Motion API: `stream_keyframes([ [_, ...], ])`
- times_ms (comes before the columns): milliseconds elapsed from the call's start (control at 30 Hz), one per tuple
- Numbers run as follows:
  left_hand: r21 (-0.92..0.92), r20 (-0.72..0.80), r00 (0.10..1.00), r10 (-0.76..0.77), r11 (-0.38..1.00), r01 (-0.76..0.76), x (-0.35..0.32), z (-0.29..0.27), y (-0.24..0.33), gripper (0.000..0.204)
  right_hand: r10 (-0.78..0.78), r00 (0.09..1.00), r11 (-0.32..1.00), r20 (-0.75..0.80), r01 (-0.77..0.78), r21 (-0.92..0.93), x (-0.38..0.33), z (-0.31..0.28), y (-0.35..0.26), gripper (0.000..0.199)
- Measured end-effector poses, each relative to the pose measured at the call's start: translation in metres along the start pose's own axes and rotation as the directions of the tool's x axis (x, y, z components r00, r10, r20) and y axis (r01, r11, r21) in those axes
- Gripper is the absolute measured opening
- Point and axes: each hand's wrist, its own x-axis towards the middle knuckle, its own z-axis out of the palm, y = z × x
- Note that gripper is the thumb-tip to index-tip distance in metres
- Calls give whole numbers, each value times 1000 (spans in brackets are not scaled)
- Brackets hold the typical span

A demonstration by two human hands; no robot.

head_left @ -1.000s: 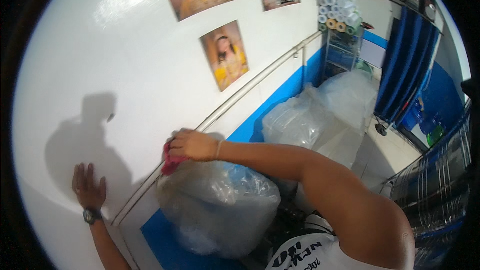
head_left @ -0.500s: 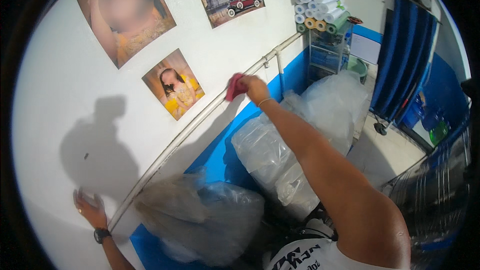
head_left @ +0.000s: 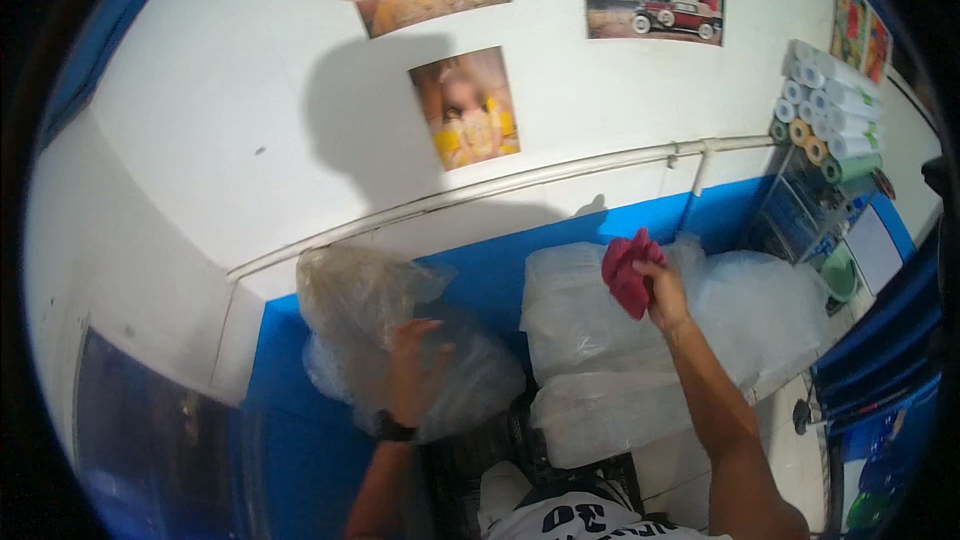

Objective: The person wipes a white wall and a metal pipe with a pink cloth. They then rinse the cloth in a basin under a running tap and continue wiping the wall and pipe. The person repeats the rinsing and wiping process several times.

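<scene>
- Via head cam I saw R hand [head_left: 668,295] pinching red cloth [head_left: 626,276] btwn thumb & fingers, held up in front of R-side clear bags [head_left: 590,345].
- L hand [head_left: 412,358] blurred, fingers looked spread, over L clear bag [head_left: 355,285]; couldn't tell if touching.
- White pipe [head_left: 540,176] ran along wall above blue band [head_left: 482,302].
</scene>
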Motion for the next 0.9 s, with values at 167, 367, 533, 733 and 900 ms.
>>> stream_keyframes([
  [167, -438, 174, 982, 71, 899, 12, 14, 98, 84, 51, 163, 961, 985, 221, -146, -94, -83, 53, 10, 57],
  [367, -791, 445, 895, -8, 465, 398, 17, 176, 108, 40, -171, 985, 879, 38, 170, -445, -126, 45, 5, 52],
  [533, -870, 434, 838, 332, 397, 293, 26, 225, 155, 38, -162, 943, 970, -291, 98, -222, -124, 3, 17, 62],
  [733, -584, 685, 456, 568, 802, -123, 146, 235, 165, 38, -62, 945, 992, -321, 94, 85, -72, -71, 11, 65],
  [900, 113, 258, 607, 752, 600, -792, 328, 206, 173, 28, -223, 825, 938, -520, 326, 115, 32, -133, -15, 58],
])
